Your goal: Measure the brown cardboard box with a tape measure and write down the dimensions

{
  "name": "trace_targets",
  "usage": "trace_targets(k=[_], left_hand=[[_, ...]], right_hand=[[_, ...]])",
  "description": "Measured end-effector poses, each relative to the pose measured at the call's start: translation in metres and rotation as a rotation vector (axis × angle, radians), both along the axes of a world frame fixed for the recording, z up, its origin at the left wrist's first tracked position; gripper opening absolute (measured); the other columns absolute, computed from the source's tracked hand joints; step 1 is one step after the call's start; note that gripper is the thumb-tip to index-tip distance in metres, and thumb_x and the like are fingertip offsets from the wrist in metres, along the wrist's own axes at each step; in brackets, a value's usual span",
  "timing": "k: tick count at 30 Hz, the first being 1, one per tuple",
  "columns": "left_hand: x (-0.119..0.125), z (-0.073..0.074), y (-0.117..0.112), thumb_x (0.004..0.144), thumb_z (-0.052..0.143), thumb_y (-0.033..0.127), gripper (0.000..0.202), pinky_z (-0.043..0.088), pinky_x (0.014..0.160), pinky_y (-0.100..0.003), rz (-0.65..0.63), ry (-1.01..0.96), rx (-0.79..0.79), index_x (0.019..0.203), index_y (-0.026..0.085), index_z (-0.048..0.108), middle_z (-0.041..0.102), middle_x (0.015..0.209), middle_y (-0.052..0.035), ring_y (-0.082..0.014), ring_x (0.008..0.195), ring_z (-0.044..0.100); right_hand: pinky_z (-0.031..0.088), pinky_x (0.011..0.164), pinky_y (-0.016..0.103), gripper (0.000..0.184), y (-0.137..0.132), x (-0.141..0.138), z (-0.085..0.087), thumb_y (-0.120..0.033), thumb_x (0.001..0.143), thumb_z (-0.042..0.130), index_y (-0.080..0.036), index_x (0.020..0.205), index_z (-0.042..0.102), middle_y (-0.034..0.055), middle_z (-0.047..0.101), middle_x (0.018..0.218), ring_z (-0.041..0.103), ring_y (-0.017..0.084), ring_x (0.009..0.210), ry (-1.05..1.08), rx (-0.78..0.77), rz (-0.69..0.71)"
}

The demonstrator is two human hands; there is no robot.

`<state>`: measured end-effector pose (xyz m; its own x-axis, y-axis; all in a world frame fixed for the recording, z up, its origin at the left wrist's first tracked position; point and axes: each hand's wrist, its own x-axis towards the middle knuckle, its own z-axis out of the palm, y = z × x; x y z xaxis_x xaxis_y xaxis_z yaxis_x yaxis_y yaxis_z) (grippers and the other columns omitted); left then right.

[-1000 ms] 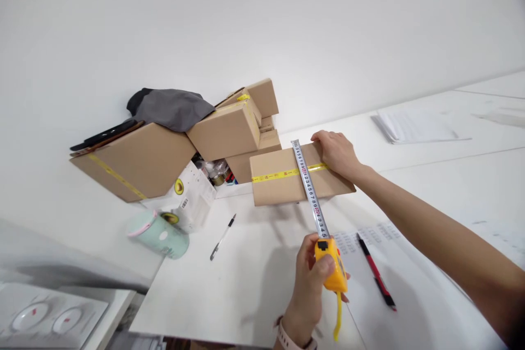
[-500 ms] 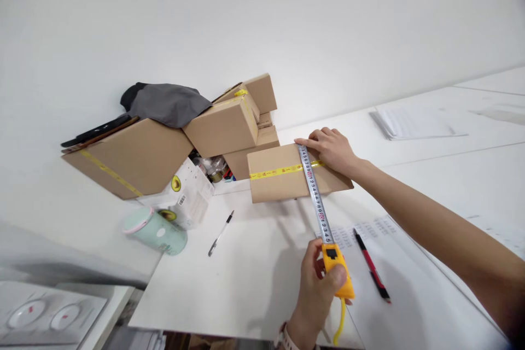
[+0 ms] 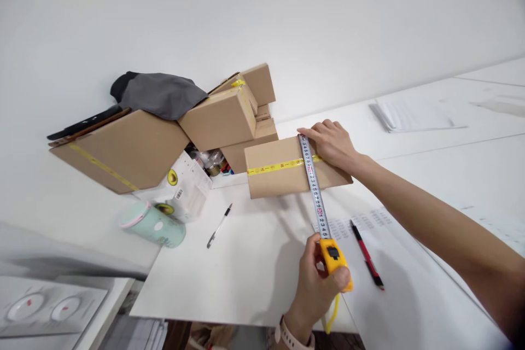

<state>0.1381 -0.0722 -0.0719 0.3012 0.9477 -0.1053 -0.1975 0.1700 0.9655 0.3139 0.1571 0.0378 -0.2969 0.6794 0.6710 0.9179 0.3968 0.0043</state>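
My left hand (image 3: 318,279) grips a yellow tape measure (image 3: 336,262) near the table's front edge. Its steel blade (image 3: 314,188) runs away from me across the top of a flat cardboard box (image 3: 279,172) sealed with yellow tape. My right hand (image 3: 332,145) lies on the box's far right part, its fingers pressing the blade's end down at the far edge.
A red and black pen (image 3: 366,256) lies on a printed sheet right of the tape measure. A dark pen (image 3: 219,225), a mint green cup (image 3: 152,224) and a white carton (image 3: 184,186) lie left. Stacked cardboard boxes (image 3: 217,117) and a grey cloth (image 3: 158,93) stand behind. Papers (image 3: 410,115) lie far right.
The view has shifted slightly. My left hand pulled the tape measure a bit nearer, showing more blade. My right hand stayed on the box and slid to the blade's end.
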Motion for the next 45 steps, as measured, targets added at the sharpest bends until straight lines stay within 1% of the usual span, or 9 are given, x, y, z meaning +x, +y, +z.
trace_targets(k=[6, 15, 21, 26, 30, 33, 36, 40, 45], left_hand=[[-0.017, -0.015, -0.044, 0.067, 0.084, 0.053, 0.079, 0.055, 0.083, -0.035, 0.041, -0.008, -0.031, 0.133, 0.022, 0.051, 0.063, 0.118, -0.0127, -0.023, 0.094, 0.061], [-0.038, -0.012, -0.079, 0.066, 0.082, 0.047, 0.078, 0.055, 0.076, -0.031, 0.002, 0.039, -0.131, 0.133, 0.022, 0.05, 0.062, 0.115, -0.0104, -0.0216, 0.091, 0.06], [-0.045, -0.003, -0.084, 0.059, 0.077, 0.028, 0.077, 0.053, 0.076, -0.032, -0.167, 0.46, -0.003, 0.132, 0.02, 0.052, 0.065, 0.104, -0.0048, -0.0199, 0.083, 0.06], [-0.042, 0.002, -0.087, 0.057, 0.081, 0.026, 0.082, 0.051, 0.095, -0.042, -0.235, 0.628, 0.09, 0.134, 0.022, 0.051, 0.065, 0.117, -0.0068, -0.0272, 0.101, 0.062], [-0.036, 0.003, -0.085, 0.06, 0.082, 0.024, 0.11, 0.052, 0.093, -0.04, -0.082, 0.559, 0.116, 0.152, 0.026, 0.023, 0.058, 0.131, -0.0092, -0.025, 0.106, 0.062], [-0.032, 0.002, -0.077, 0.059, 0.083, 0.021, 0.118, 0.053, 0.09, -0.037, 0.029, 0.547, 0.222, 0.154, 0.029, 0.015, 0.056, 0.13, -0.0092, -0.0242, 0.108, 0.062], [-0.034, 0.002, -0.063, 0.063, 0.082, 0.02, 0.112, 0.053, 0.09, -0.036, 0.092, 0.614, 0.316, 0.153, 0.03, 0.017, 0.059, 0.125, -0.0072, -0.0233, 0.108, 0.063], [-0.043, 0.003, -0.036, 0.073, 0.079, 0.025, 0.094, 0.055, 0.088, -0.038, 0.24, 0.908, 0.429, 0.151, 0.029, 0.026, 0.06, 0.127, -0.0086, -0.0258, 0.11, 0.064], [-0.054, 0.003, -0.002, 0.079, 0.075, 0.022, 0.077, 0.056, 0.086, -0.042, 0.257, 1.324, 0.519, 0.146, 0.025, 0.036, 0.064, 0.123, -0.0102, -0.0307, 0.113, 0.061]], right_hand=[[0.034, 0.083, 0.043, 0.052, -0.032, -0.006, -0.01, -0.06, 0.098, 0.04, -0.019, 0.112, 0.07, 0.0144, 0.067, 0.106, 0.048, 0.033, 0.102, 0.129, -0.029, -0.104], [0.04, 0.093, 0.043, 0.035, -0.087, -0.013, -0.072, -0.047, 0.1, 0.045, -0.023, 0.112, 0.068, 0.0107, 0.069, 0.114, 0.054, 0.028, 0.106, 0.193, -0.018, 0.115], [0.048, 0.065, 0.035, 0.047, -0.135, 0.008, -0.028, -0.054, 0.104, 0.029, -0.027, 0.119, 0.065, 0.0045, 0.07, 0.09, 0.059, 0.019, 0.073, 1.017, -0.34, 0.377], [0.035, 0.042, 0.027, 0.025, -0.187, 0.029, -0.015, -0.049, 0.097, 0.058, -0.024, 0.099, 0.065, -0.0009, 0.062, 0.064, 0.045, 0.011, 0.046, 1.322, -0.525, 0.477], [0.047, 0.049, 0.027, 0.021, -0.23, 0.02, -0.05, -0.037, 0.103, 0.047, -0.024, 0.1, 0.063, 0.0006, 0.067, 0.074, 0.058, 0.012, 0.051, 1.02, -0.652, 0.525], [0.048, 0.056, 0.027, 0.022, -0.248, 0.01, -0.081, -0.037, 0.102, 0.048, -0.022, 0.098, 0.064, 0.0042, 0.07, 0.078, 0.064, 0.015, 0.062, 0.606, -0.513, 0.526], [0.041, 0.053, 0.027, 0.025, -0.238, 0.013, -0.105, -0.039, 0.102, 0.045, -0.022, 0.092, 0.061, 0.004, 0.069, 0.072, 0.062, 0.015, 0.058, 0.463, -0.451, 0.2], [0.029, 0.049, 0.029, 0.03, -0.206, 0.027, -0.129, -0.05, 0.094, 0.053, -0.021, 0.097, 0.057, 0.0028, 0.066, 0.065, 0.06, 0.021, 0.054, 0.287, -0.643, -0.255], [0.037, 0.054, 0.032, 0.033, -0.194, 0.034, -0.135, -0.03, 0.092, 0.043, -0.018, 0.117, 0.061, 0.0044, 0.068, 0.07, 0.061, 0.022, 0.058, 0.318, -0.803, -0.078]])
